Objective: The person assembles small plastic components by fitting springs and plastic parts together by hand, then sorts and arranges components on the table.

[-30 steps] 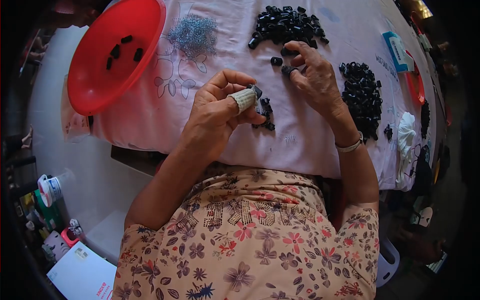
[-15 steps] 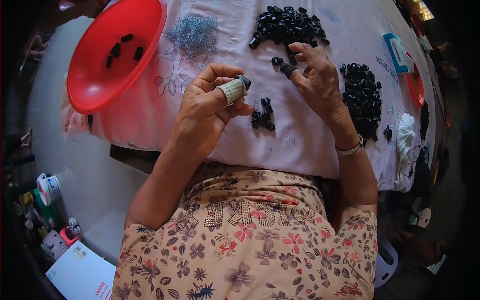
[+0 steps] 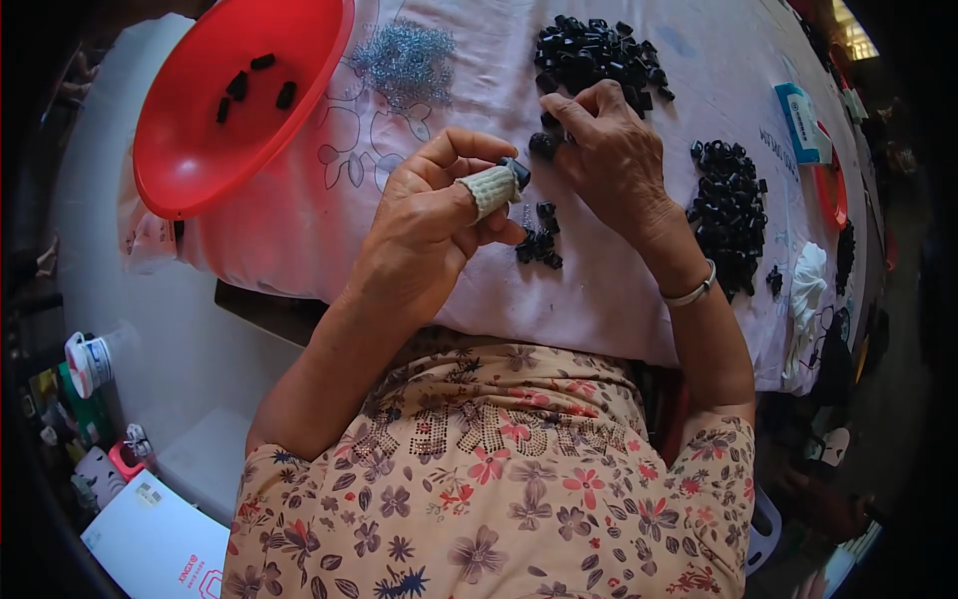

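Observation:
My left hand (image 3: 419, 215) is raised over the near side of the cloth. Its thumb wears a whitish knitted finger cover, and thumb and index finger pinch a small black plastic part (image 3: 515, 172). To its right, my right hand (image 3: 614, 150) is bent in front of a pile of black plastic parts (image 3: 594, 50). A dark cover wraps its thumb. One black part (image 3: 549, 120) shows between that thumb and the index finger. A small cluster of black parts (image 3: 539, 240) lies on the cloth below the hands.
A red basin (image 3: 190, 170) with several black parts stands at the left. Beside it lies a heap of small shiny metal pieces (image 3: 404, 62). Another black pile (image 3: 728, 215), a blue-white box (image 3: 801, 120) and a white cloth (image 3: 808, 285) are at the right.
The view has shifted slightly, moving the table things rightward. My right hand's index finger has come down toward its thumb, around a black part. My left hand keeps its pinch.

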A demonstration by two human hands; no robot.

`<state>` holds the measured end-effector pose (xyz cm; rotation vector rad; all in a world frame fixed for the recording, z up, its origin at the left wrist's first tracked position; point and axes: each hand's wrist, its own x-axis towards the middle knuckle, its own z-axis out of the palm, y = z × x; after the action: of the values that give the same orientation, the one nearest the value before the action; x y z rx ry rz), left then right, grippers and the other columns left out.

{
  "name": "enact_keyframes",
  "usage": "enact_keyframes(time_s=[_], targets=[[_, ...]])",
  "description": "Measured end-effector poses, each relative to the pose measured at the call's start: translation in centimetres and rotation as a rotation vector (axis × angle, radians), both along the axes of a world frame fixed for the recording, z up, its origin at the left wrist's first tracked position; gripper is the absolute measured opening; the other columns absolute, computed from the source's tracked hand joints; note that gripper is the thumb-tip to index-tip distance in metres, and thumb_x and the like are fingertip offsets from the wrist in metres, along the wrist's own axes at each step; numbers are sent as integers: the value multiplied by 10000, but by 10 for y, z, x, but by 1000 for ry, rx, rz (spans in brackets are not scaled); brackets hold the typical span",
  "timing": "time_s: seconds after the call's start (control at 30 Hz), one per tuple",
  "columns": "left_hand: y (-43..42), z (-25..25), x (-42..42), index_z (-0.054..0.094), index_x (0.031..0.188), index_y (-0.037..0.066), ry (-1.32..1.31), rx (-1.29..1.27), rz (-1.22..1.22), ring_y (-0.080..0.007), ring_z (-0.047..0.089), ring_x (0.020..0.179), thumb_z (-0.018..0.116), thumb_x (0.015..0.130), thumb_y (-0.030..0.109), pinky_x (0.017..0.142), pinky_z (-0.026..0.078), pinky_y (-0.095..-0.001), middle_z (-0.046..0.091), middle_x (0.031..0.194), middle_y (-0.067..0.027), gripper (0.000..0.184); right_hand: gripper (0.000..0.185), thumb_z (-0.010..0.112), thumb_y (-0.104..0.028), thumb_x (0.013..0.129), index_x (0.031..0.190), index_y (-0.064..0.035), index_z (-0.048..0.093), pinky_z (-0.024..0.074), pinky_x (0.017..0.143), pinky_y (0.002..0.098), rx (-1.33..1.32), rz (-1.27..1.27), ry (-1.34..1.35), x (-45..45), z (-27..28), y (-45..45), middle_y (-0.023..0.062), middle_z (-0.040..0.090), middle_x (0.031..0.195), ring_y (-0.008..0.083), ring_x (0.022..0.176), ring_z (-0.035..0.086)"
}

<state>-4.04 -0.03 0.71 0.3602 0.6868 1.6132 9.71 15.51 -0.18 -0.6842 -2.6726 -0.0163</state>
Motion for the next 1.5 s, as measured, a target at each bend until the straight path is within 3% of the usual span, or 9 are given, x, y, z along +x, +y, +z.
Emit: enact_keyframes(time_s=[0.13, 0.37, 0.63, 0.77, 0.93, 1.13, 1.27, 1.43, 1.5], targets=[[1, -1, 4, 523, 1076, 6, -1, -4, -32, -140, 623, 713, 560, 843, 43, 676, 543, -277, 583, 901, -55, 239, 408, 680, -126, 692, 1094, -128, 610, 511, 657, 365, -39, -30, 16, -5, 8, 4, 105, 529, 943, 255, 822, 596], [0, -3, 0, 524, 1078, 7, -1, -12, -2, -137, 616, 702, 553, 842, 40, 667, 543, -278, 583, 908, -57, 240, 320, 691, -131, 666, 979, -119, 625, 496, 610, 341, 123, -7, 20, -3, 4, 1, 69, 526, 874, 235, 766, 582], [1, -1, 3, 525, 1073, 13, 24, -16, -27, -104, 590, 703, 562, 833, 30, 668, 547, -290, 569, 883, -43, 243, 472, 754, -130, 637, 1086, -123, 612, 483, 632, 345, 20, -141, 161, 53, 0, -4, 67, 530, 927, 229, 779, 577], [3, -6, 4, 524, 1070, 14, 62, -38, -20, -95, 575, 694, 559, 836, 27, 671, 547, -300, 570, 877, -42, 236, 488, 749, -159, 655, 1120, -136, 599, 487, 649, 344, -2, -77, 129, 35, 9, -9, 71, 526, 946, 245, 832, 566], [4, -11, 2, 517, 1067, 8, 76, -46, 5, -98, 567, 682, 543, 849, 22, 676, 545, -316, 567, 838, -44, 220, 192, 659, -142, 649, 834, -104, 629, 478, 618, 348, 143, 2, 89, 25, -6, -3, 56, 556, 897, 231, 812, 545], [3, -4, 1, 507, 1071, 4, -3, -64, -16, -111, 571, 685, 524, 857, 14, 689, 542, -323, 575, 825, -55, 214, 160, 688, -116, 659, 787, -95, 594, 489, 630, 366, 206, -275, -49, 74, -1, 6, 56, 563, 861, 255, 763, 555], [3, -8, 2, 507, 1064, 4, -1, -41, -44, -113, 570, 685, 525, 860, 17, 692, 540, -323, 579, 825, -55, 204, 149, 673, -103, 697, 832, -93, 611, 497, 639, 361, 240, -303, -55, 79, 13, 9, 76, 569, 856, 257, 768, 564], [4, -13, 3, 511, 1054, 9, 24, -55, -35, -110, 569, 684, 528, 857, 18, 690, 535, -320, 582, 828, -55, 197, 329, 575, -29, 739, 1044, -127, 648, 497, 757, 363, 75, -282, -4, 41, 2, 10, 79, 583, 918, 272, 844, 582], [4, -12, 1, 512, 1052, 11, 30, -54, -33, -110, 569, 685, 529, 857, 18, 689, 534, -319, 586, 830, -57, 196, 357, 565, -17, 730, 1059, -128, 647, 497, 765, 362, 46, -220, 15, 33, 3, 12, 80, 585, 919, 273, 850, 583]])
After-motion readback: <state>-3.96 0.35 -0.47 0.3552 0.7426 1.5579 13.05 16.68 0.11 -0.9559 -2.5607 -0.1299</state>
